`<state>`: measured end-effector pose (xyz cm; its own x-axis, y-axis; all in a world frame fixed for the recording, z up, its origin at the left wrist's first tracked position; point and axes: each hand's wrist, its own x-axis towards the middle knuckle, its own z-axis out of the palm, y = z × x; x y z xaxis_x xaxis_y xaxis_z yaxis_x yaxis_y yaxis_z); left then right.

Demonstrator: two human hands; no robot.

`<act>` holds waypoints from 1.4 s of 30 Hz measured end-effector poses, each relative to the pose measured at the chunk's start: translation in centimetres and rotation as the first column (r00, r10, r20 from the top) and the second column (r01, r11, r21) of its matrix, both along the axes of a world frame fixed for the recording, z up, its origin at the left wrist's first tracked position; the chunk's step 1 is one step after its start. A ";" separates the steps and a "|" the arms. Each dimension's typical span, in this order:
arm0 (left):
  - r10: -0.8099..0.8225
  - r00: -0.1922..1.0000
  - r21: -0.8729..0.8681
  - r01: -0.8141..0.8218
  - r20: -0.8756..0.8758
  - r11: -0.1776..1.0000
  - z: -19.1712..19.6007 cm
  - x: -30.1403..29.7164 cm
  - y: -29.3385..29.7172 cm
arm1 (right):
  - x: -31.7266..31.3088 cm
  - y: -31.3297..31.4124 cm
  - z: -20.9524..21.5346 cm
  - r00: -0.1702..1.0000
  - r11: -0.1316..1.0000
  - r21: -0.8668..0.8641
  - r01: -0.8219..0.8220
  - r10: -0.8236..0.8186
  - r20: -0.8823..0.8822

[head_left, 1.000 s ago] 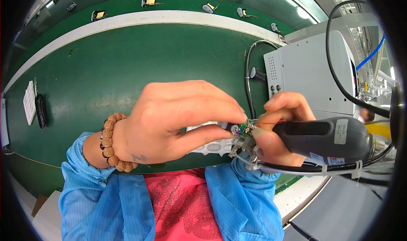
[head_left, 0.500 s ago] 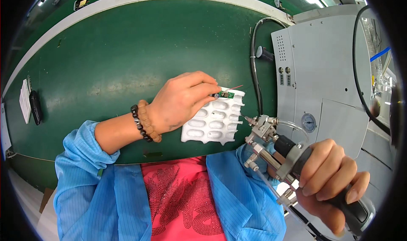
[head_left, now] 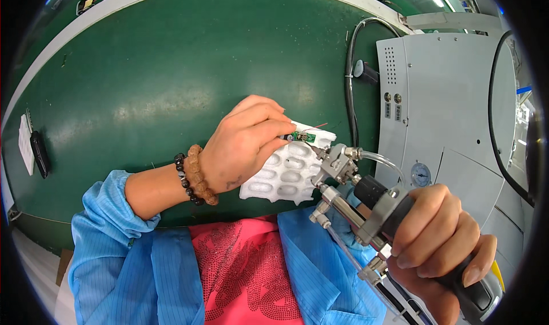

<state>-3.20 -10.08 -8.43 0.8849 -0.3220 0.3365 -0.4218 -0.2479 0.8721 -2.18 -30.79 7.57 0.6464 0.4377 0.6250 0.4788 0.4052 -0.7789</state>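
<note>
A small green circuit board with a thin red wire is pinched at its left end between the thumb and fingers of my left hand. The board is held over the far edge of a white foam tray with rows of oval hollows. My right hand is wrapped round the black handle of a metal dispensing gun. Its thin nozzle points up and left, with the tip close to the board's near edge; whether they touch I cannot tell. A clear hose loops from the gun's head.
A tall grey machine cabinet with a round gauge stands on the right. Along its left side a thick black cable runs beside a dark cylinder. On the green table's far left lie a white notepad and a black object.
The dispensing gun in my right hand has moved left and up, bringing its nozzle from beside the tray to the board. My left hand keeps its pinch on the board. The view has shifted slightly.
</note>
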 end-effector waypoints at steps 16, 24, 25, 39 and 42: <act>-0.018 0.998 -0.076 0.013 -0.060 0.997 -0.5 0.7 0.4 | 1.4 2.1 -1.5 0.999 1.000 -0.023 -0.012 0.011 -0.046; -0.007 0.996 -0.074 0.001 -0.085 0.997 -0.5 0.6 0.5 | 2.8 2.7 -1.4 0.995 0.993 -0.077 -0.094 0.093 -0.019; -0.006 0.996 -0.068 0.000 -0.090 0.998 -0.5 0.5 0.5 | 2.8 3.0 -1.5 0.998 0.996 -0.069 -0.056 0.054 -0.041; -0.030 1.000 -0.057 0.030 0.001 0.998 -0.7 0.4 0.5 | -0.6 -0.9 1.0 0.998 0.998 0.019 0.056 -0.056 -0.026; -0.020 0.997 0.009 0.019 0.073 1.000 -0.3 0.3 0.4 | -2.2 -2.4 3.3 0.999 0.997 0.057 0.051 -0.052 0.010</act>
<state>-2.92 -9.67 -8.77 0.8515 -0.3423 0.3972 -0.4893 -0.2464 0.8366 -4.37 -33.15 10.91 0.6596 0.3677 0.6556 0.5093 0.4227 -0.7496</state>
